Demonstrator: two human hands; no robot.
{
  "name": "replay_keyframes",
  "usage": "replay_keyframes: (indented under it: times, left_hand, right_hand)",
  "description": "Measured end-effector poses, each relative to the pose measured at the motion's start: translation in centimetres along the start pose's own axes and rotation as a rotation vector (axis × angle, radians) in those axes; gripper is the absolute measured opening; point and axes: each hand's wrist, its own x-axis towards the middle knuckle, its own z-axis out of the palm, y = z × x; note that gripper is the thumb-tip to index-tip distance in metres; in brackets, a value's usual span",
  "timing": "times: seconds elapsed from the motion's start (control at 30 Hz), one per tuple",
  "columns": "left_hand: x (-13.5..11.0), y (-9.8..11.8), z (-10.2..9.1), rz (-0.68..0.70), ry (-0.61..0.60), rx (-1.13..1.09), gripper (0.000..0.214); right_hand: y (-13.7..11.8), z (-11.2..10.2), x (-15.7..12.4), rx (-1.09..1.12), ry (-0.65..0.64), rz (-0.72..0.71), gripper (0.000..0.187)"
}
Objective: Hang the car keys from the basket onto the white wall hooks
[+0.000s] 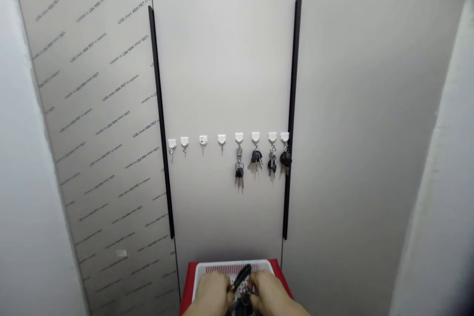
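Low in the head view, my left hand (215, 288) and my right hand (265, 288) are close together over a white plastic basket (197, 270). Both have curled fingers, closed around a bunch of keys (244, 298) with a metal ring. A long black piece (242, 277), like a strap or fob, sticks up between them. My hands cover much of the basket's inside, so I cannot make out which dark items lie in it and which are held.
A row of white hooks (221, 139) runs across the pale cabinet door (222, 59). Key bunches (239, 173) hang from the hooks on the right; those on the left are bare. Long black handles (161, 118) flank the panel. The basket rests on a red surface (188, 284).
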Motion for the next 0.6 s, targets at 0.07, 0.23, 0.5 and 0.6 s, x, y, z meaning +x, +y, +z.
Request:
replay_keyframes:
  times: [0.07,0.23,0.5,0.6]
  left_hand:
    - [0.3,-0.3,0.9,-0.006,-0.011,-0.011,0.025]
    - [2.1,-0.3,-0.8,-0.020,0.080,-0.162,0.019]
    - [7.5,5.2,-12.6,0.006,0.733,-0.548,0.033]
    - [8.7,6.9,-14.3,-0.058,0.820,-0.554,0.039]
  right_hand:
    - [0.0,-0.3,0.1,0.018,0.000,0.003,0.023]
    - [-0.1,-7.2,2.1,0.117,0.254,-0.087,0.021]
    - [-2.9,-20.8,6.8,0.043,1.005,-0.075,0.033]
    - [-3.6,-21.1,8.0,-0.006,0.978,0.022,0.032]
